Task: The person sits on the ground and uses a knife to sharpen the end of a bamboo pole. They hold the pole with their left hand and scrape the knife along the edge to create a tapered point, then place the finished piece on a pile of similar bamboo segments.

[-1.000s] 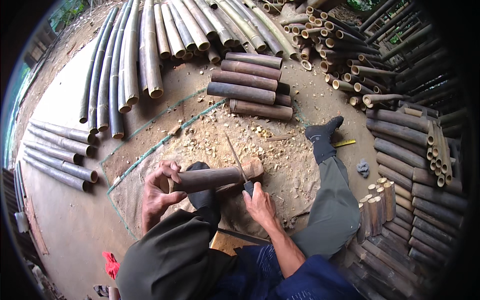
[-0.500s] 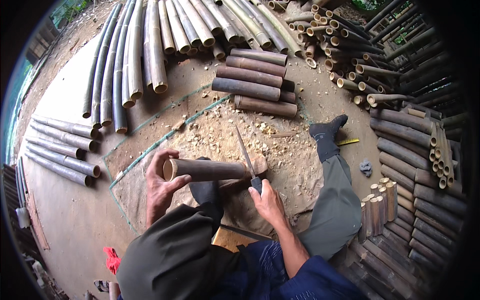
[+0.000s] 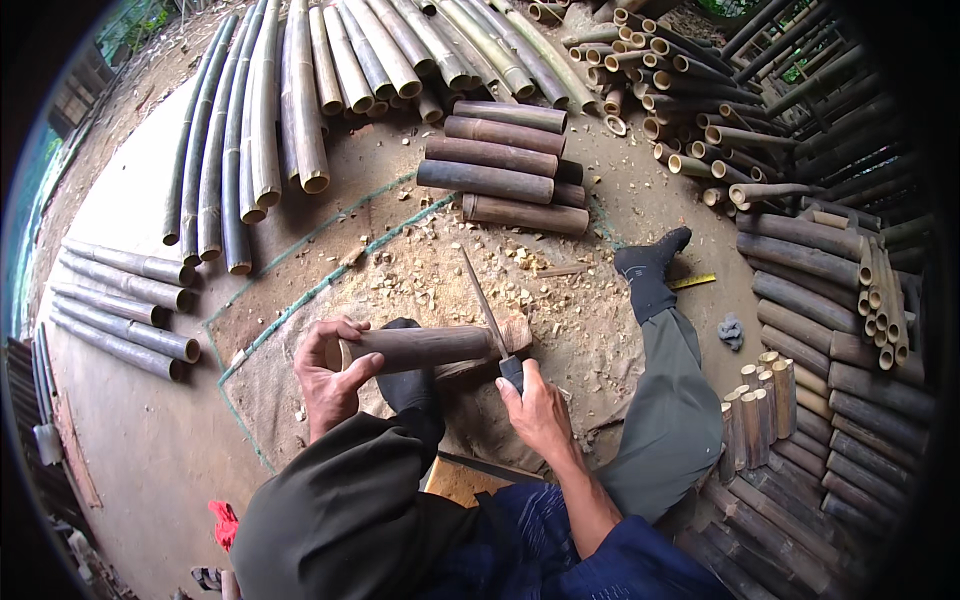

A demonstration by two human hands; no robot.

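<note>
My left hand [image 3: 328, 378] grips the left end of a short brown bamboo tube [image 3: 430, 348], thumb along the near side and fingers over the far side. The tube lies nearly level, its right end against a pale wooden block [image 3: 517, 332] on the ground. A knife [image 3: 480, 292] with a long narrow blade and a black handle is in my closed right hand [image 3: 542, 412]. Its blade points up and away, passing by the tube's right end. Whether the edge touches the bamboo I cannot tell. My fingers partly cover the tube's left opening.
Wood chips lie over a cloth sheet [image 3: 300, 385] beyond the block. Farther off sits a small stack of cut bamboo tubes [image 3: 500, 160], with long poles [image 3: 265, 120] behind. More bamboo [image 3: 800, 260] is piled on the right, near a yellow tape strip [image 3: 692, 282]. My feet flank the work.
The bamboo tube has turned slightly in my left hand, so its open left end shows less. My left fingers have shifted around that end. The knife and right hand stay nearly in place.
</note>
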